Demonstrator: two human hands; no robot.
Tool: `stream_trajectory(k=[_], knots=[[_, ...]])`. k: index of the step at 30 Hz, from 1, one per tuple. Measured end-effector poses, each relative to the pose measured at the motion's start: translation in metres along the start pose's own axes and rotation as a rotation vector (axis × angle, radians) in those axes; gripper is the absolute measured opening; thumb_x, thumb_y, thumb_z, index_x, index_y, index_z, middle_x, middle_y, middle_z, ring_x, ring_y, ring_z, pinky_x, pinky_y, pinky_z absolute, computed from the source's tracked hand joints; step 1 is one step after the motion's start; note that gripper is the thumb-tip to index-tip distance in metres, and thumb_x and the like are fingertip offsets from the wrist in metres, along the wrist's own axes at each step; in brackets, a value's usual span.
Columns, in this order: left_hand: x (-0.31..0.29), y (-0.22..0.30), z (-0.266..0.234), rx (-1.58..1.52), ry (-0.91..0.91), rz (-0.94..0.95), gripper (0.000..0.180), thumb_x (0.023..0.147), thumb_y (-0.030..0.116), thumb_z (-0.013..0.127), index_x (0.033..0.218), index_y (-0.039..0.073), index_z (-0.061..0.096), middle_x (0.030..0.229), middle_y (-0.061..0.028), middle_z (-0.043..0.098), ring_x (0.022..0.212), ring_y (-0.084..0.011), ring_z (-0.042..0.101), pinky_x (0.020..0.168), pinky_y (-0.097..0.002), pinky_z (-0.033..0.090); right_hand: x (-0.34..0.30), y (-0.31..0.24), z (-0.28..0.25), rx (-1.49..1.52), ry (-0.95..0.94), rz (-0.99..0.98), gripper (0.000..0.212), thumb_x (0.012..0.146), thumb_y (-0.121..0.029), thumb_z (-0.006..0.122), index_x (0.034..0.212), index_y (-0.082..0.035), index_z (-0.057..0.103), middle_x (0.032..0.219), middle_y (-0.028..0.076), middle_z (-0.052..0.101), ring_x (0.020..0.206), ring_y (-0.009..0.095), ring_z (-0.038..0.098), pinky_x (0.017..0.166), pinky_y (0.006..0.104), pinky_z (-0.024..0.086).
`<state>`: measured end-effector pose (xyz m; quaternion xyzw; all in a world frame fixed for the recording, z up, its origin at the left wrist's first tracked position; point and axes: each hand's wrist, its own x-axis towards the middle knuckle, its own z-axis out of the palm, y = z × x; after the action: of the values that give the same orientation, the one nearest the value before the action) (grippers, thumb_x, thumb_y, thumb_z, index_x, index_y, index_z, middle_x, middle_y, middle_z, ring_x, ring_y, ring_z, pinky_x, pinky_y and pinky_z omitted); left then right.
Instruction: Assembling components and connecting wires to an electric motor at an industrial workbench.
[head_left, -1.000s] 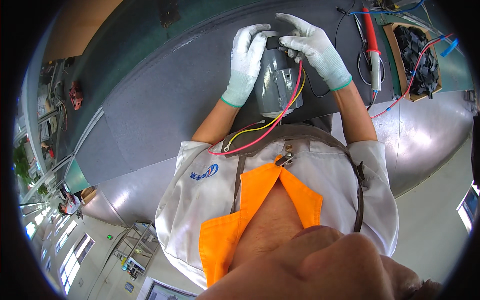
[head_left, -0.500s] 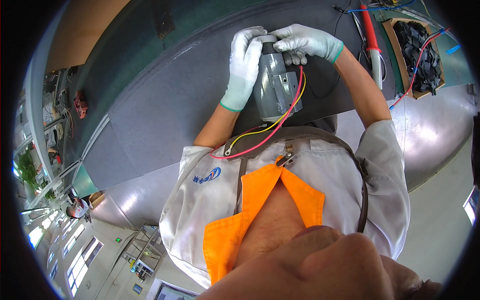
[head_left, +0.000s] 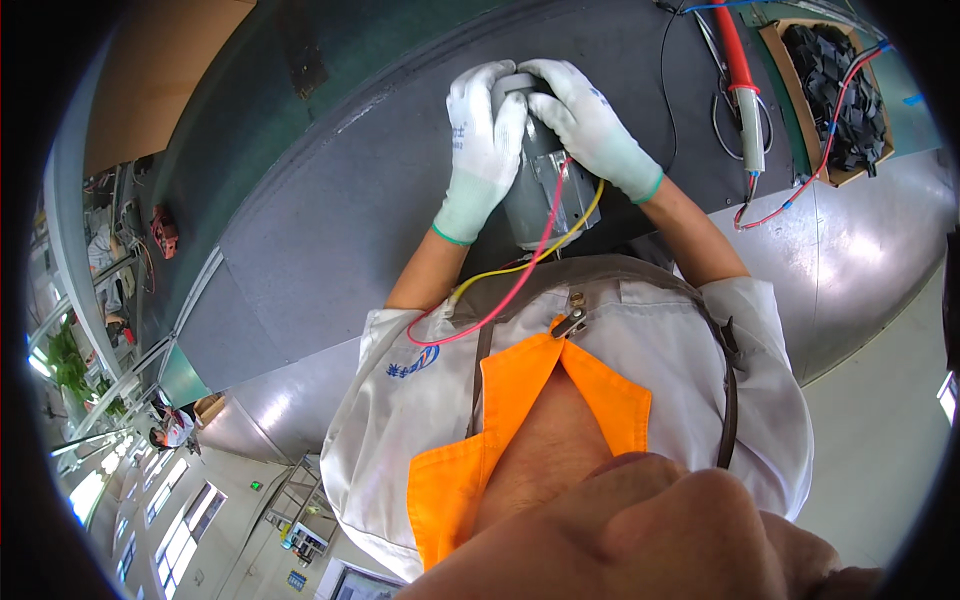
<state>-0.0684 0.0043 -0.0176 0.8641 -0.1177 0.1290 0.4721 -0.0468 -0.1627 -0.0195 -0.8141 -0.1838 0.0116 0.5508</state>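
Observation:
A grey cylindrical motor (head_left: 525, 205) lies on the dark table close to my chest. At its far end is a grey round cap (head_left: 513, 84). My left hand (head_left: 480, 135), in a white glove, is closed around the left side of that end, thumb pressed at the cap. My right hand (head_left: 588, 125), gloved alike, grips the cap from the right with bent fingers, its thumb meeting the left one. A pink wire (head_left: 537, 250) and a yellow wire (head_left: 580, 231) loop from the motor's side across my apron. The fingers' undersides are hidden.
Right of the motor lies a red and grey corded tool (head_left: 740, 80) with a red cable. Past it stands a cardboard box (head_left: 785, 80) holding many black pieces. A thin black cord (head_left: 667, 100) crosses the table. A cardboard sheet (head_left: 150, 85) is at the far left.
My right hand has turned and come in from the right side, its fingers now over the cap. The left hand has shifted slightly. The wires have swung a little.

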Motion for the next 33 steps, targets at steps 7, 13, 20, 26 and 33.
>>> stream_trajectory(k=[7,13,20,26,33], knots=[[0.019,-0.005,-0.007,0.05,0.106,0.074,0.037,0.098,0.014,0.059,0.131,-0.001,0.057,0.13,-0.0214,0.058,0.124,-0.0383,0.051,0.107,-0.0457,0.041,0.021,0.009,-0.012,0.112,-0.029,0.043,0.038,0.105,-0.021,0.057,0.135,0.001,0.058,0.13,0.015,0.064,0.115,0.022,0.064,0.097,0.0342,0.051],[-0.075,0.015,-0.011,0.41,0.101,0.398,0.075,0.075,0.048,0.079,0.133,0.002,0.061,0.137,-0.0226,0.053,0.131,-0.0471,0.046,0.107,-0.0616,0.039,-0.03,-0.003,-0.053,0.075,-0.016,0.462,0.04,0.104,-0.025,0.06,0.138,-0.004,0.059,0.108,0.015,0.073,0.098,0.022,0.071,0.086,0.0345,0.054],[0.066,-0.031,-0.01,0.384,0.157,0.316,0.075,0.08,0.028,0.079,0.146,0.004,0.05,0.147,-0.026,0.046,0.136,-0.0435,0.043,0.114,-0.0495,0.037,0.004,-0.008,-0.027,0.328,-0.031,0.413,0.072,0.105,-0.038,0.058,0.159,-0.001,0.03,0.126,0.015,0.065,0.098,0.018,0.068,0.074,0.0312,0.06],[0.138,-0.077,0.012,-0.891,0.265,-0.474,0.07,0.093,0.035,0.073,0.149,0.006,0.044,0.137,-0.0192,0.055,0.12,-0.0346,0.059,0.105,-0.0437,0.046,0.028,0.005,0.014,0.511,-0.192,0.36,0.072,0.101,-0.041,0.063,0.156,-0.001,0.037,0.126,0.013,0.063,0.096,0.018,0.068,0.068,0.0317,0.06],[-0.003,-0.048,-0.058,-1.309,-0.24,-0.656,0.065,0.097,0.031,0.067,0.151,0.004,0.044,0.109,-0.0058,0.061,0.095,-0.016,0.059,0.084,-0.0336,0.049,-0.037,-0.011,-0.027,0.169,-0.264,-0.026,0.039,0.102,-0.03,0.061,0.131,-0.005,0.065,0.118,0.013,0.071,0.103,0.028,0.069,0.09,0.0384,0.056]])
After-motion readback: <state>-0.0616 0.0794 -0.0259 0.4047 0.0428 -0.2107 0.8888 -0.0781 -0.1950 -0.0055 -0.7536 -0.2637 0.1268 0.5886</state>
